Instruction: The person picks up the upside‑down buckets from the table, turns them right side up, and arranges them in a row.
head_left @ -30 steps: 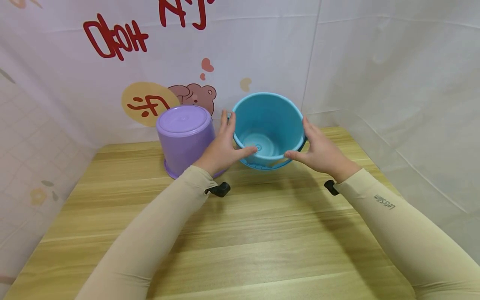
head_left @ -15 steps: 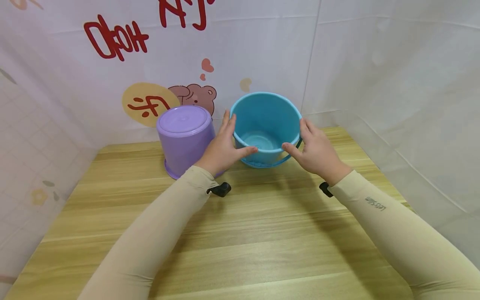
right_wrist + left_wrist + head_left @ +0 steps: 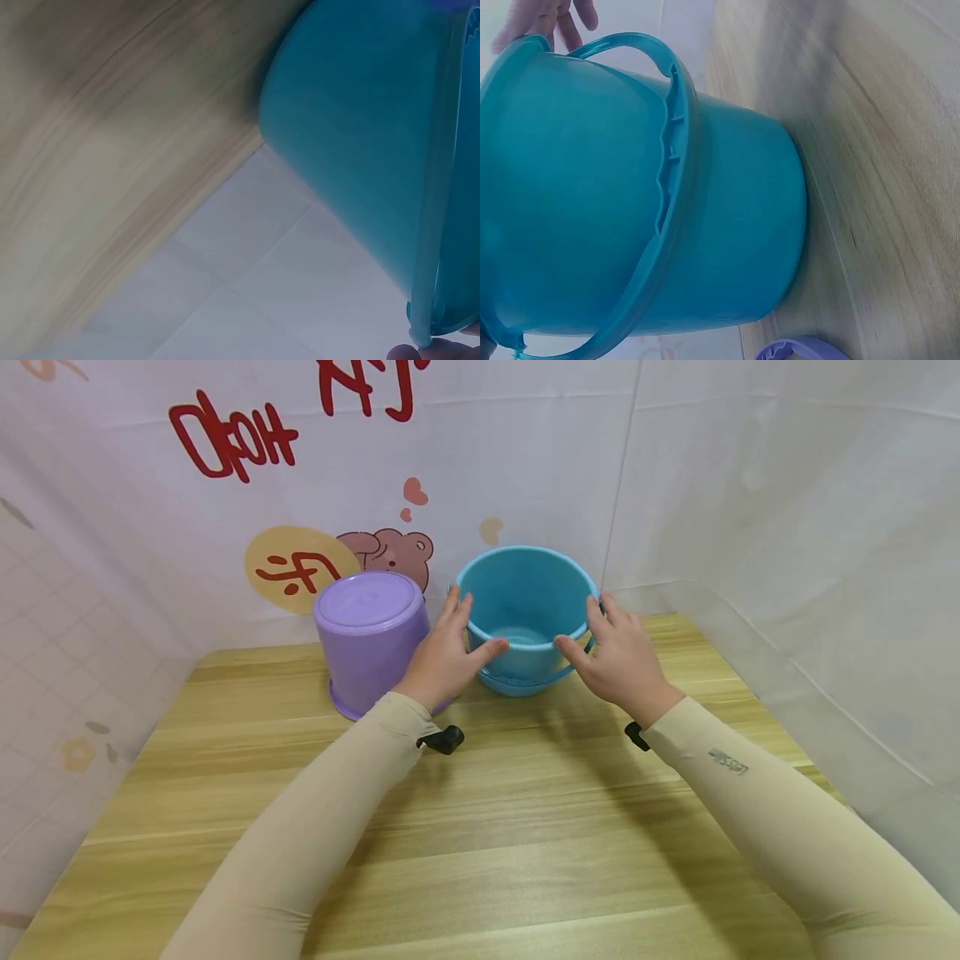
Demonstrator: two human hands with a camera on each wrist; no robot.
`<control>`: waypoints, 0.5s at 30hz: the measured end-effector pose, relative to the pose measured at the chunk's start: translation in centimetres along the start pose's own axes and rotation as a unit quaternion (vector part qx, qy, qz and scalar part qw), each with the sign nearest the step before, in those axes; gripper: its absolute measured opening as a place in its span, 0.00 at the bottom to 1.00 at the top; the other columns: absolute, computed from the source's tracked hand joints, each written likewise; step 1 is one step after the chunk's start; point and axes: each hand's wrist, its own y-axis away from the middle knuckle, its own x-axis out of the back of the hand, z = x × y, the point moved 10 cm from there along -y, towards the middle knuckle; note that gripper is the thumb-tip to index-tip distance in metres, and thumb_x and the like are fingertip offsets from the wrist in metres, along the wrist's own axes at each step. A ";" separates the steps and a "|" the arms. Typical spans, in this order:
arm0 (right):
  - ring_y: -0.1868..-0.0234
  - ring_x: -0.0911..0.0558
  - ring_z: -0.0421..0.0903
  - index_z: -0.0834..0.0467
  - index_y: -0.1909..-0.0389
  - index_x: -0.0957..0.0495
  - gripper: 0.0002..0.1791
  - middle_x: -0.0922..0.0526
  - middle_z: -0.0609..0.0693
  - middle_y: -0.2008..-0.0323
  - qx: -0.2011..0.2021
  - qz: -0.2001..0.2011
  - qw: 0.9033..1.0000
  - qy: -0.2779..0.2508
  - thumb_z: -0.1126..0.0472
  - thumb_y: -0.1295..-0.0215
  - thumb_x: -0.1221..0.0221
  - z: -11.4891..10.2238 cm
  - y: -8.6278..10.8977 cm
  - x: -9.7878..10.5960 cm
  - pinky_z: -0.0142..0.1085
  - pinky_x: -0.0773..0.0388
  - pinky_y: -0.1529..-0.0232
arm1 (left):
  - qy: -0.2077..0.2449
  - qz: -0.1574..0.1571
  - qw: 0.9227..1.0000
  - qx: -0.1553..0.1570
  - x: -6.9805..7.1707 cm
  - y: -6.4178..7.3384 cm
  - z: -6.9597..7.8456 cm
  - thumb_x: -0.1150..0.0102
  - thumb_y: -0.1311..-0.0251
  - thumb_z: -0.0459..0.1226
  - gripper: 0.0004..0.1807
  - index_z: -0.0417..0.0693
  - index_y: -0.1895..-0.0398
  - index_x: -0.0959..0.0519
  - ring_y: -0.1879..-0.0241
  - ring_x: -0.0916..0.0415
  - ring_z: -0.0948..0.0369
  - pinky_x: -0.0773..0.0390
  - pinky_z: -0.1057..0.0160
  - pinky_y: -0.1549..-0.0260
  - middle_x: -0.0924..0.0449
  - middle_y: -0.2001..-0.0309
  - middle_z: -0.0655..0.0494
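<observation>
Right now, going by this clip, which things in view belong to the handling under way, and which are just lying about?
In the job:
- blue bucket, open end up, between the hands
- left hand, at its left side
- right hand, at its right side

Seemingly just there:
- purple bucket, upside down, gripped by neither hand
- printed backdrop, behind the buckets

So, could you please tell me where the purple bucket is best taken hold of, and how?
Perhaps hold the purple bucket on opposite sides of its wall, coming down from above: it stands upside down, so its closed base faces up and its rim sits on the table.
</observation>
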 end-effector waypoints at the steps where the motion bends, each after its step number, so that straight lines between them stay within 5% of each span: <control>1: 0.33 0.44 0.68 0.63 0.30 0.50 0.49 0.50 0.64 0.29 0.003 0.002 1.000 0.001 0.29 0.38 0.62 -0.2 -0.1 0.0 0.57 0.47 0.36 | -0.001 0.000 1.000 0.001 0.0 0.0 0.0 0.62 0.58 0.78 0.57 0.64 0.27 0.61 0.31 0.46 0.53 0.38 0.48 0.38 0.79 0.29 0.73; 9: 0.33 0.42 0.67 0.61 0.31 0.44 0.45 0.44 0.65 0.32 -0.002 0.013 1.000 -0.019 0.30 0.37 0.60 -0.8 -1.1 -0.1 0.57 0.46 0.36 | -0.006 0.016 1.000 0.004 0.0 -0.9 -0.5 0.65 0.53 0.75 0.52 0.63 0.27 0.56 0.29 0.52 0.52 0.43 0.49 0.35 0.73 0.26 0.65; 15: 0.33 0.41 0.66 0.57 0.31 0.42 0.42 0.43 0.64 0.32 -0.019 0.015 0.999 -0.030 0.31 0.36 0.61 -0.7 -1.6 -0.3 0.57 0.44 0.37 | -0.003 0.021 1.000 0.015 -0.2 -1.6 -1.0 0.62 0.49 0.73 0.45 0.71 0.28 0.56 0.29 0.51 0.52 0.43 0.48 0.35 0.71 0.26 0.67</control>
